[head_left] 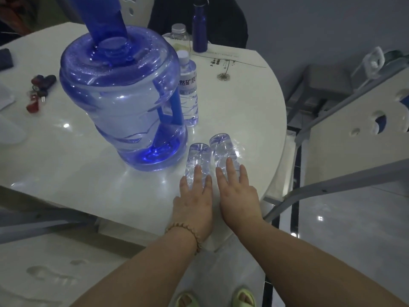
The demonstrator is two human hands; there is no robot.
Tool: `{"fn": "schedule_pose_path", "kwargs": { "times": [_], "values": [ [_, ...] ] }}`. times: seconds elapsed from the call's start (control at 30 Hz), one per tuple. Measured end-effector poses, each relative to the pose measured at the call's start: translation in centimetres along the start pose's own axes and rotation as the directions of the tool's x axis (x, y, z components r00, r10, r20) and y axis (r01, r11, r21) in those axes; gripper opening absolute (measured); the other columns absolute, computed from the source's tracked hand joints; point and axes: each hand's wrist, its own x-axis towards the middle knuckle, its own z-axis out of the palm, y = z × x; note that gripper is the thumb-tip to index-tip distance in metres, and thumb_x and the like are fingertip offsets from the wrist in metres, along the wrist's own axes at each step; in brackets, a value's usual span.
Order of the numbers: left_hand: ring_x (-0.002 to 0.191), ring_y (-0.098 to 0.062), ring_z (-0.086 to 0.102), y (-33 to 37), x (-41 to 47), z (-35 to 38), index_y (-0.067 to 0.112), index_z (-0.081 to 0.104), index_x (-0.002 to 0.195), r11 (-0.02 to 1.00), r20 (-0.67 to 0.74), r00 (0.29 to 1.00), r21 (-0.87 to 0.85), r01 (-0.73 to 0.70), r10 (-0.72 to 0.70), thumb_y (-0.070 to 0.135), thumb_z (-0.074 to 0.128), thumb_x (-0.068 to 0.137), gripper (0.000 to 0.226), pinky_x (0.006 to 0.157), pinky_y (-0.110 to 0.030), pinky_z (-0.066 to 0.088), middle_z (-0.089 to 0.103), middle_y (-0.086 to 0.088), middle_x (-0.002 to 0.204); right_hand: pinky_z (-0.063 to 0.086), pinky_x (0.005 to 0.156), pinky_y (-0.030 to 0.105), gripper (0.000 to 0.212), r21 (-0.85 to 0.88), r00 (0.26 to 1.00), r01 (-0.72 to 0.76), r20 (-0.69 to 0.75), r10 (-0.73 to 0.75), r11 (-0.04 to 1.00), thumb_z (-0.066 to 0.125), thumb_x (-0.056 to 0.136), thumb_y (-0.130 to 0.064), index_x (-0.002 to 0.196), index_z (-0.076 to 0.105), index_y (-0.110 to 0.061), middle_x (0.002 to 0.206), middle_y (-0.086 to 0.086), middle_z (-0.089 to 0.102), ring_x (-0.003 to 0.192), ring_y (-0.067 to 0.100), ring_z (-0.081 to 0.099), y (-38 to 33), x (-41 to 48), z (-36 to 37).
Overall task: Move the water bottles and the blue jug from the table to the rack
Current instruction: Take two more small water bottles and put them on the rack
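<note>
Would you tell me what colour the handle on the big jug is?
Solid blue, darker than the jug's translucent blue body; the handle shows best in the head view.

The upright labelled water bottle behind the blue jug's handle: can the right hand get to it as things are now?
Probably yes. The right hand lies on a lying bottle, and bare table stretches from there to the labelled bottle. The blue jug stands to its left, not in the path.

The left hand (194,196) and right hand (238,191) cover the near ends of two lying bottles (200,156), the blue jug (119,96) hides part of the standing bottle (188,89), and the pump (99,16) runs off the top edge.
</note>
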Motion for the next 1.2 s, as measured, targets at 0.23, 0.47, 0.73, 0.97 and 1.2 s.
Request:
{"fn": "schedule_pose_path", "kwargs": {
  "times": [0.23, 0.47, 0.73, 0.97, 1.2],
  "values": [
    [0.138, -0.030, 0.007, 1.0, -0.9, -1.9, 0.022, 0.002, 0.147, 0.972, -0.034, 0.999, -0.233, 0.025, -0.033, 0.017, 0.055, 0.082, 0.084, 0.105, -0.036, 0.036, -0.016, -0.001, 0.154, 0.044, 0.098, 0.044, 0.076, 0.138, 1.000, 0.000, 0.009, -0.002, 0.990, 0.050, 0.087, -0.013, 0.149, 0.007, -0.022, 0.159, 0.004, -0.011, 0.144, 0.034, 0.000, 0.8, -4.0, -0.9],
    [0.138, -0.026, 0.009, 4.6, -2.2, -5.0, 0.021, 0.011, 0.147, 0.920, -0.058, 0.998, -0.391, -0.022, 0.000, 0.020, 0.057, 0.082, 0.080, 0.107, -0.030, 0.028, -0.009, 0.001, 0.156, 0.042, 0.099, 0.040, 0.075, 0.182, 0.995, -0.074, -0.055, 0.085, 0.981, 0.046, 0.087, -0.011, 0.150, 0.009, -0.025, 0.159, 0.000, -0.011, 0.145, 0.029, -0.001, 2.3, -7.6, -4.6],
    [0.139, -0.026, 0.007, 13.2, -4.3, -11.3, 0.023, 0.012, 0.147, 0.910, -0.236, 0.968, -0.375, -0.176, 0.090, 0.025, 0.060, 0.082, 0.081, 0.109, -0.033, 0.025, -0.006, 0.002, 0.156, 0.040, 0.104, 0.038, 0.073, 0.220, 0.947, -0.149, -0.249, 0.203, 0.964, 0.055, 0.091, -0.030, 0.148, 0.009, -0.031, 0.159, -0.005, -0.004, 0.144, 0.022, 0.003, 8.3, -11.7, -11.9],
    [0.138, -0.025, 0.010, 26.3, -7.5, -14.8, 0.023, 0.013, 0.147, 0.893, -0.393, 0.901, -0.314, -0.322, 0.187, 0.027, 0.064, 0.080, 0.084, 0.111, -0.035, 0.027, -0.002, 0.003, 0.156, 0.038, 0.103, 0.036, 0.072, 0.232, 0.874, -0.185, -0.406, 0.268, 0.955, 0.058, 0.088, -0.027, 0.146, 0.016, -0.030, 0.159, -0.004, 0.000, 0.143, 0.022, 0.009, 18.7, -18.7, -17.6],
    [0.139, -0.025, 0.010, 43.5, -11.0, -15.2, 0.022, 0.013, 0.146, 0.860, -0.462, 0.818, -0.196, -0.471, 0.343, 0.028, 0.064, 0.081, 0.083, 0.113, -0.038, 0.024, 0.000, 0.001, 0.156, 0.037, 0.105, 0.034, 0.075, 0.236, 0.815, -0.259, -0.468, 0.343, 0.937, 0.061, 0.085, -0.024, 0.147, 0.018, -0.029, 0.159, -0.006, 0.000, 0.143, 0.020, 0.008, 33.8, -28.3, -20.7]
  ]
}}
